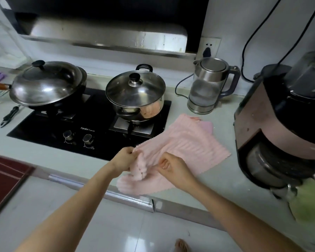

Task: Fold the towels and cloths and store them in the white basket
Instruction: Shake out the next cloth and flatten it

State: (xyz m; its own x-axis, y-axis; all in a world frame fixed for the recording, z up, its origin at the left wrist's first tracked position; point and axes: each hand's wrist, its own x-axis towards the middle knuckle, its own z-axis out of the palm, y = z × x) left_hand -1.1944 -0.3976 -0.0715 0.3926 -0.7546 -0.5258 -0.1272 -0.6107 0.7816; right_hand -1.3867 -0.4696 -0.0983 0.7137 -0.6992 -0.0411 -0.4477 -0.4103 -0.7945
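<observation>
Both hands pinch pink cloth [182,148], seemingly bunched.

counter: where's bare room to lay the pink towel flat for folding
Bare counter lies between the pink towel and the blender, and in front of the stove. It is crowded between kettle and blender.

Cloth: I see a pink ribbed cloth [182,148] spread on the pale counter [35,151], its corner overlapping the black hob [91,124].
Left hand [125,159]: pinches a bunched fold of the cloth.
Right hand [171,170]: fingers curled on the cloth just beside the left hand.
Hob: lidded wok [45,84] and steel pot [136,95].
Right side: kettle [209,86], blender [284,124].
</observation>
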